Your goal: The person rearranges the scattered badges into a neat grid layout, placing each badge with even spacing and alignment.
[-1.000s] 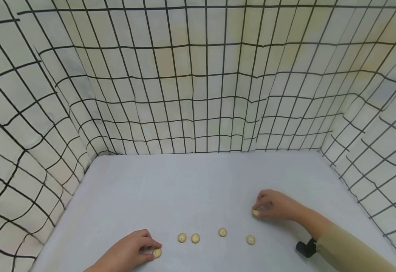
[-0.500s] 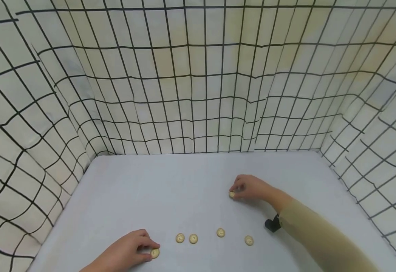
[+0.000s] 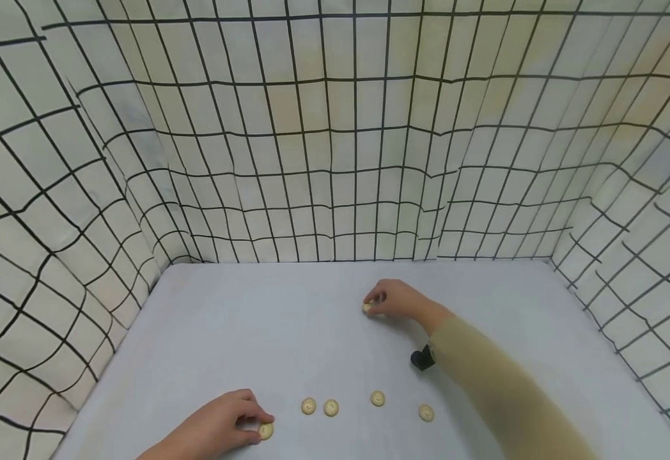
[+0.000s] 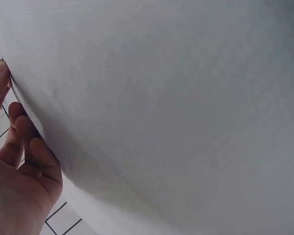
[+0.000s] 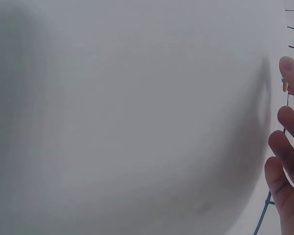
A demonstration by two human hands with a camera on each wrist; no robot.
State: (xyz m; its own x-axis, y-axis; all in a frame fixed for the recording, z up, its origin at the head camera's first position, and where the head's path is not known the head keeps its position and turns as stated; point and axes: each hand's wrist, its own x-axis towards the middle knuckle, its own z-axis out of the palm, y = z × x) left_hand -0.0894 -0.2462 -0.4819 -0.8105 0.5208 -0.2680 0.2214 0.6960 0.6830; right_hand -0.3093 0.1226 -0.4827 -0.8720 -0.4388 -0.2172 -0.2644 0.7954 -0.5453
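Note:
Between thumb and index finger, my left hand (image 3: 222, 421) pinches a round cream button (image 3: 266, 431) at the near left of the white table (image 3: 289, 332). Farther out, right of the middle, my right hand (image 3: 398, 299) pinches another cream button (image 3: 366, 308) close over the cloth. Its other fingers (image 5: 281, 142) lie loosely bent in the right wrist view. In the left wrist view, the left thumb (image 4: 1, 71) meets the button's edge at the far left. A loose row of buttons spans the near middle: a button (image 3: 309, 406), a second button (image 3: 331, 407), and a third button (image 3: 378, 398).
One more button (image 3: 426, 413) lies at the right end of the row. White walls with a black grid (image 3: 335, 160) enclose the table's back and sides. A black wrist camera (image 3: 423, 358) hangs under my right sleeve (image 3: 484, 377).
My right hand has moved left and away from me across the table, carrying its button. My left hand stays in place with its button, and the row lies as before.

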